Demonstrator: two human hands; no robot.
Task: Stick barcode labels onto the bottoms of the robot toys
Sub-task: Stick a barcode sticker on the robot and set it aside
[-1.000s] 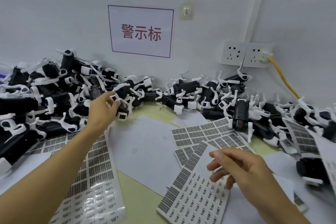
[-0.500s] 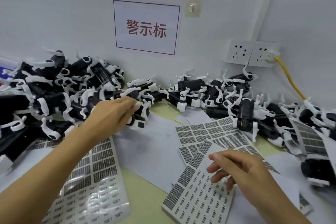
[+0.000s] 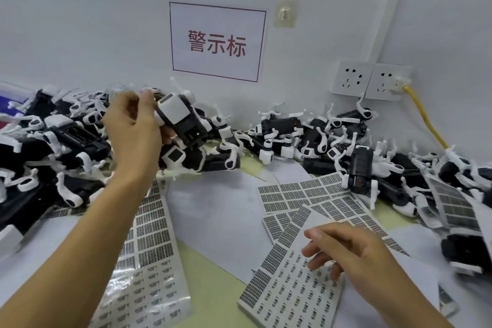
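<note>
Along the tabletop [image 3: 213, 282] rear edge, the left hand [image 3: 133, 130] grips a robot toy [image 3: 181, 120] for labelling; the right hand [image 3: 346, 253], loosely curled, hovers over the label sheet [image 3: 287, 293].

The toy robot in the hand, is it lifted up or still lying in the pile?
Lifted up. The left hand grips the toy robot above the pile.

White wall sign [image 3: 217, 41], red border: red characters "警示标". Label sheets [image 3: 288, 293]: print unreadable (too small).
</note>
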